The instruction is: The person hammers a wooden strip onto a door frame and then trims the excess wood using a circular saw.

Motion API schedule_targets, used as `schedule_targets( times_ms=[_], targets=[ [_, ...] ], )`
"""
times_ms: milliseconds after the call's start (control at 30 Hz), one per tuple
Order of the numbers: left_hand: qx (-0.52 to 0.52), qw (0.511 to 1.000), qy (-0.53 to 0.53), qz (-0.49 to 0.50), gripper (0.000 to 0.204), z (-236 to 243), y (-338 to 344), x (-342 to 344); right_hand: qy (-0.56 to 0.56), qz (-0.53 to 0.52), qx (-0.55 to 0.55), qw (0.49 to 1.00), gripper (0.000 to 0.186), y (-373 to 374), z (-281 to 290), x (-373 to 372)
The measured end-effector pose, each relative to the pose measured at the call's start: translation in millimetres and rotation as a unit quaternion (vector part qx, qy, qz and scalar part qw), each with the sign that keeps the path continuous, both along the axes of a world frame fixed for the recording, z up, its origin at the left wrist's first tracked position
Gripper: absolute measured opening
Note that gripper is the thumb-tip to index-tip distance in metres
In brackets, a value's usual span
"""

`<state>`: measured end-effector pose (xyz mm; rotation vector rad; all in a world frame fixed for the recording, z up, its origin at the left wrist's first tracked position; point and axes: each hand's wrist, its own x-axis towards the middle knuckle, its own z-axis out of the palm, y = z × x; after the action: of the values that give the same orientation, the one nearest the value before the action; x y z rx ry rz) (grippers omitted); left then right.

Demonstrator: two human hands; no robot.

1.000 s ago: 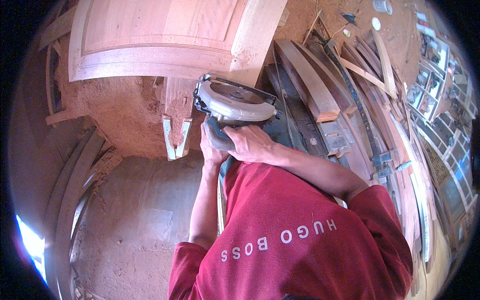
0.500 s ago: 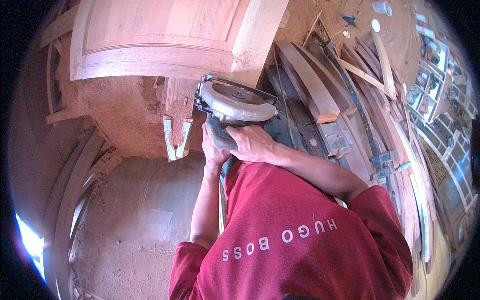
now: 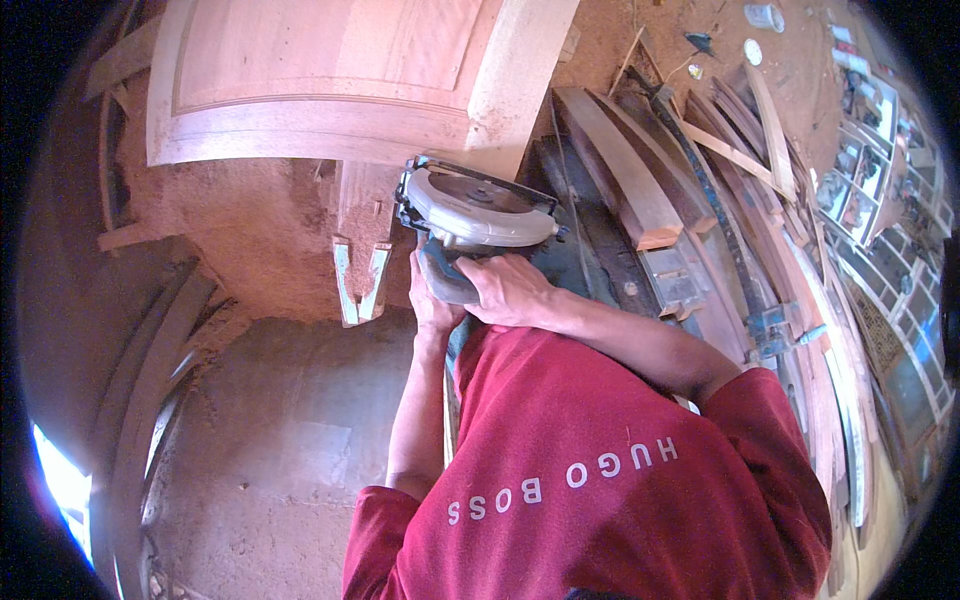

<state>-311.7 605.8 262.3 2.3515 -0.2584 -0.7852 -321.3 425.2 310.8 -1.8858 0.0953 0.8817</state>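
A circular saw (image 3: 488, 215) with a silver-grey blade guard and a dark disc is at the near edge of a pale wooden panel door (image 3: 330, 130). Its grey and teal handle (image 3: 450, 285) points back toward my body. My left hand (image 3: 432, 308) is closed around the handle from the left side. From the right, my right hand (image 3: 512, 288) grips the same part of the saw, its fingers bent over the top. The underside of the handle and some fingertips are hidden.
Wooden boards (image 3: 630, 190) lie stacked to the right, close to the saw. Below the door's near edge stands a notched wooden support (image 3: 362, 285). Sawdust covers the floor (image 3: 250, 210). White frames (image 3: 865, 170) lie at the far right.
The whole scene sits slightly further right and lower in the picture. Both hands keep the same grip on the circular saw, which stays at the door's edge.
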Motion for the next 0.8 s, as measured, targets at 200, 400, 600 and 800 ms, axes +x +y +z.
schedule_targets(
  times_ms=[200,400,600,800],
  targets=[
    [0.003,0.999,-0.034,-0.022,0.070,-2.5,0.9,-1.2,-0.030,-0.004,-0.003,1.000,0.045,0.2,-2.2,-3.4],
    [0.020,1.000,0.011,0.000,0.070,-0.4,-2.2,-1.4,-0.029,0.001,-0.004,1.000,0.048,-1.9,-4.8,-5.4],
    [0.025,1.000,0.015,-0.008,0.072,-5.5,-0.5,-5.9,-0.045,0.004,-0.004,0.999,0.048,-2.7,-11.6,-13.1],
    [0.021,0.999,0.010,-0.026,0.071,-1.0,-3.9,-1.6,-0.047,-0.009,-0.007,0.999,0.045,-3.6,-10.0,-11.4]
  ],
)
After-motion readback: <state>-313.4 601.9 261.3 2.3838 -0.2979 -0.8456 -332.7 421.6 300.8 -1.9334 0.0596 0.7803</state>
